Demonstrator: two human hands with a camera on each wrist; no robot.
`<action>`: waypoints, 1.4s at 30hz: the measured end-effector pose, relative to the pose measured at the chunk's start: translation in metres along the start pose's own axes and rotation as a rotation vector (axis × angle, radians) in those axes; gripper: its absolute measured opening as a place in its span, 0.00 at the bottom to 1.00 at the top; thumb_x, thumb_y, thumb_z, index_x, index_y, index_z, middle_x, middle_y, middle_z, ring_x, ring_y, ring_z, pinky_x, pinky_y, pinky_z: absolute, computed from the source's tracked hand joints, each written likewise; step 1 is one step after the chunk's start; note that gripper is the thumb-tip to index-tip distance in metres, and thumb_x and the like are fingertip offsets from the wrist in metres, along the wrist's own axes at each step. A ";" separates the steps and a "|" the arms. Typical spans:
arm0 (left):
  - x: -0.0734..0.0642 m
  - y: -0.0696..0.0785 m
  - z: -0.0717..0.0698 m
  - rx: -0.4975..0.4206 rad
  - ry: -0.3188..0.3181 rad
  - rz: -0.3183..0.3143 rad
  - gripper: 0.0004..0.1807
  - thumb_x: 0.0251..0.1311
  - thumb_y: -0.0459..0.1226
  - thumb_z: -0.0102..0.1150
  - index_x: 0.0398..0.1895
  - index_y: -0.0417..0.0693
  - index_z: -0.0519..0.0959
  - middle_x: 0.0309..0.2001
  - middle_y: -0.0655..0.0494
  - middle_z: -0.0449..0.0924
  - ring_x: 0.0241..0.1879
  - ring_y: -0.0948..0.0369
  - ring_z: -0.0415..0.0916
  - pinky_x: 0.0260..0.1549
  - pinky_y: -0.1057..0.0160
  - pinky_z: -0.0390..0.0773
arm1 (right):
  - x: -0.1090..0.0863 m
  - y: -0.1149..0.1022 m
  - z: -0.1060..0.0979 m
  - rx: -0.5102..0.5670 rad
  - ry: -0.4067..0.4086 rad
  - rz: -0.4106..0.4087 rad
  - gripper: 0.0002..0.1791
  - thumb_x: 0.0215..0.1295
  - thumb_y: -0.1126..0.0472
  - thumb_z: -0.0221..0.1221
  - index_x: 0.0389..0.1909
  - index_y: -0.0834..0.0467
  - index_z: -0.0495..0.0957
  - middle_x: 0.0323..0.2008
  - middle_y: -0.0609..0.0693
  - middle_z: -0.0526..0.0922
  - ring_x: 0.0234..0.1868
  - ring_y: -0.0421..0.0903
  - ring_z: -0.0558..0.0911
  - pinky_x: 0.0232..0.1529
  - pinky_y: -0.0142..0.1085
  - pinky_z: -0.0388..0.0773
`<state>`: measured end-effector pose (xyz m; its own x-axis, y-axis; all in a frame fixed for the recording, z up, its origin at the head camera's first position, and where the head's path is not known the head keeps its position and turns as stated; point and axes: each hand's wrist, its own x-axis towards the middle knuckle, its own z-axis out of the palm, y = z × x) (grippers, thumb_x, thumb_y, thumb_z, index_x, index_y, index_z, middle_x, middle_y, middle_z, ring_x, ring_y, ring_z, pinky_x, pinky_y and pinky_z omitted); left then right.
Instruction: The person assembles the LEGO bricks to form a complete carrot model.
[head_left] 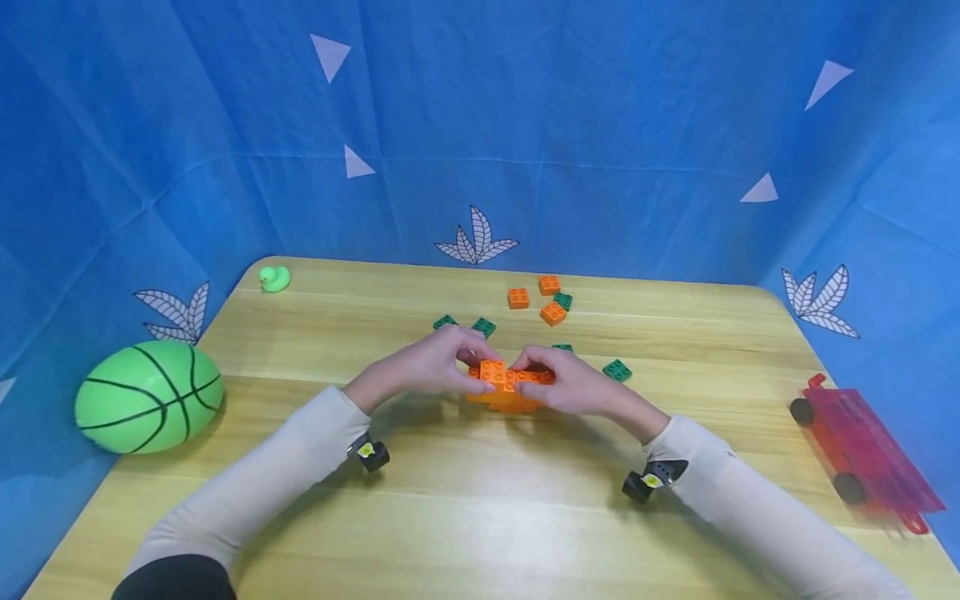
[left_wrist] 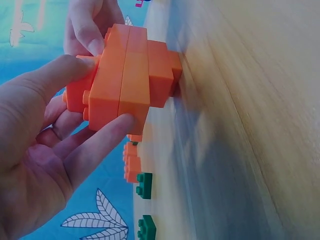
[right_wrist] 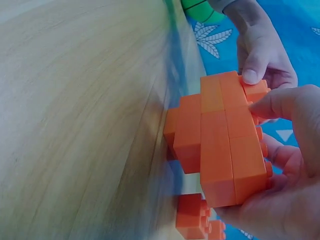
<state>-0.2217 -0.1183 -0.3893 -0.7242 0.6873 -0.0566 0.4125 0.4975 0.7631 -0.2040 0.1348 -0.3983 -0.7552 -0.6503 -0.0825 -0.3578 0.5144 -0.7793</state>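
A stepped structure of orange toy building bricks point(head_left: 513, 403) stands on the table, wider at its upper layers and narrow at its foot. My left hand point(head_left: 442, 361) grips its left end, with the thumb on an orange brick point(head_left: 491, 372) on top, as the left wrist view point(left_wrist: 80, 92) also shows. At the other end, my right hand point(head_left: 573, 382) holds the structure between thumb and fingers. Both wrist views show its layers from the side, with studs facing up; part of the top is hidden behind the fingers.
Several loose orange bricks point(head_left: 553, 313) and green bricks point(head_left: 617, 370) lie beyond and beside the hands. A green ball point(head_left: 150, 397) is at the left edge, a green toy duck point(head_left: 275, 279) at the far left corner. A red toy cart point(head_left: 862, 450) stands at the right edge.
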 end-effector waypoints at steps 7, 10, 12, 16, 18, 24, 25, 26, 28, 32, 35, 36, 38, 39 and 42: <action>-0.002 0.002 -0.001 0.007 0.002 -0.007 0.19 0.59 0.41 0.74 0.53 0.50 0.86 0.46 0.59 0.84 0.51 0.60 0.84 0.59 0.56 0.82 | 0.001 0.001 0.001 0.005 0.003 -0.007 0.09 0.72 0.61 0.59 0.50 0.56 0.78 0.45 0.51 0.85 0.42 0.45 0.80 0.48 0.38 0.81; -0.003 0.003 0.000 0.010 0.002 -0.019 0.20 0.59 0.41 0.74 0.55 0.49 0.86 0.46 0.59 0.83 0.51 0.60 0.83 0.58 0.57 0.83 | 0.000 0.002 0.001 0.008 -0.001 -0.006 0.09 0.73 0.61 0.59 0.50 0.56 0.78 0.45 0.51 0.85 0.42 0.45 0.80 0.48 0.37 0.81; -0.003 0.004 0.001 0.009 0.003 -0.030 0.20 0.59 0.40 0.74 0.55 0.49 0.86 0.46 0.59 0.83 0.51 0.60 0.83 0.58 0.58 0.83 | -0.001 0.002 0.001 0.011 -0.003 -0.006 0.09 0.72 0.61 0.59 0.50 0.56 0.78 0.45 0.51 0.85 0.42 0.45 0.80 0.48 0.37 0.81; -0.001 0.005 0.003 0.003 0.003 -0.034 0.20 0.59 0.40 0.74 0.55 0.50 0.86 0.45 0.59 0.83 0.51 0.60 0.83 0.58 0.57 0.83 | -0.002 0.002 0.000 0.014 -0.004 -0.002 0.09 0.73 0.61 0.59 0.50 0.56 0.78 0.45 0.51 0.85 0.43 0.45 0.80 0.48 0.38 0.81; -0.001 0.005 0.004 0.008 0.000 -0.013 0.20 0.59 0.40 0.74 0.55 0.50 0.86 0.44 0.59 0.83 0.50 0.60 0.83 0.57 0.57 0.83 | -0.003 0.002 0.000 0.019 -0.005 0.000 0.09 0.73 0.61 0.59 0.50 0.56 0.78 0.45 0.51 0.85 0.43 0.46 0.80 0.49 0.39 0.81; 0.000 0.002 0.004 0.056 0.001 0.017 0.17 0.58 0.40 0.74 0.52 0.52 0.87 0.40 0.60 0.82 0.44 0.63 0.80 0.49 0.62 0.84 | 0.000 0.002 0.001 0.023 -0.005 -0.013 0.08 0.73 0.62 0.59 0.50 0.56 0.78 0.45 0.52 0.84 0.43 0.46 0.80 0.49 0.40 0.81; 0.000 0.002 0.004 0.058 0.000 0.016 0.17 0.58 0.40 0.74 0.51 0.52 0.88 0.40 0.60 0.81 0.44 0.64 0.80 0.49 0.63 0.84 | 0.000 0.002 0.001 0.022 -0.006 -0.015 0.08 0.73 0.62 0.59 0.50 0.56 0.78 0.45 0.52 0.84 0.43 0.46 0.80 0.49 0.40 0.81; 0.001 0.002 0.003 0.059 -0.003 0.020 0.16 0.59 0.40 0.74 0.51 0.53 0.88 0.39 0.60 0.81 0.43 0.63 0.80 0.49 0.63 0.84 | 0.000 0.002 0.001 0.023 -0.007 -0.015 0.08 0.73 0.62 0.59 0.49 0.56 0.78 0.45 0.52 0.84 0.43 0.46 0.80 0.48 0.40 0.81; 0.001 0.002 0.003 0.056 -0.008 0.023 0.16 0.59 0.40 0.74 0.50 0.53 0.88 0.39 0.60 0.80 0.44 0.64 0.80 0.49 0.64 0.84 | 0.000 0.002 0.001 0.023 -0.007 -0.011 0.08 0.72 0.62 0.59 0.49 0.56 0.78 0.45 0.52 0.84 0.42 0.45 0.80 0.48 0.39 0.81; 0.000 0.003 0.004 0.061 -0.009 0.037 0.14 0.59 0.40 0.74 0.49 0.52 0.88 0.39 0.59 0.80 0.44 0.63 0.81 0.50 0.64 0.84 | 0.000 0.002 0.001 0.021 -0.008 0.003 0.08 0.72 0.62 0.59 0.49 0.56 0.78 0.45 0.51 0.84 0.42 0.45 0.80 0.48 0.38 0.81; -0.001 0.003 0.005 0.072 -0.005 0.032 0.16 0.60 0.40 0.73 0.52 0.51 0.87 0.42 0.59 0.82 0.47 0.62 0.82 0.52 0.64 0.84 | 0.000 0.002 0.001 0.018 -0.007 0.009 0.08 0.72 0.61 0.59 0.49 0.55 0.78 0.45 0.51 0.84 0.42 0.45 0.79 0.47 0.38 0.81; -0.001 0.003 0.005 0.075 -0.003 0.027 0.17 0.60 0.40 0.73 0.53 0.50 0.87 0.43 0.59 0.82 0.47 0.61 0.83 0.52 0.64 0.84 | 0.000 0.002 0.001 0.017 -0.007 0.010 0.08 0.72 0.61 0.59 0.49 0.55 0.78 0.45 0.51 0.84 0.42 0.45 0.79 0.47 0.38 0.81; -0.003 0.004 0.006 0.080 0.003 0.015 0.19 0.60 0.40 0.73 0.55 0.49 0.86 0.45 0.59 0.82 0.49 0.60 0.83 0.53 0.63 0.84 | 0.000 0.002 0.001 0.015 -0.007 0.011 0.08 0.72 0.61 0.59 0.49 0.55 0.78 0.45 0.51 0.84 0.42 0.45 0.79 0.47 0.38 0.80; -0.003 0.004 0.006 0.077 0.005 0.009 0.20 0.60 0.40 0.73 0.56 0.49 0.85 0.46 0.58 0.82 0.50 0.59 0.83 0.54 0.63 0.84 | 0.000 0.002 0.001 0.014 -0.007 0.011 0.08 0.72 0.61 0.59 0.49 0.55 0.78 0.45 0.51 0.84 0.42 0.45 0.79 0.47 0.38 0.80; -0.004 0.004 0.007 0.071 0.009 0.003 0.21 0.61 0.40 0.72 0.58 0.48 0.84 0.47 0.57 0.82 0.51 0.59 0.83 0.54 0.63 0.84 | 0.000 0.002 0.000 0.012 -0.010 0.012 0.09 0.72 0.60 0.59 0.50 0.55 0.78 0.45 0.51 0.84 0.42 0.45 0.79 0.48 0.38 0.80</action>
<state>-0.2133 -0.1150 -0.3905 -0.7273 0.6847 -0.0483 0.4531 0.5318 0.7155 -0.2045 0.1358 -0.4000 -0.7537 -0.6498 -0.0981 -0.3422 0.5155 -0.7856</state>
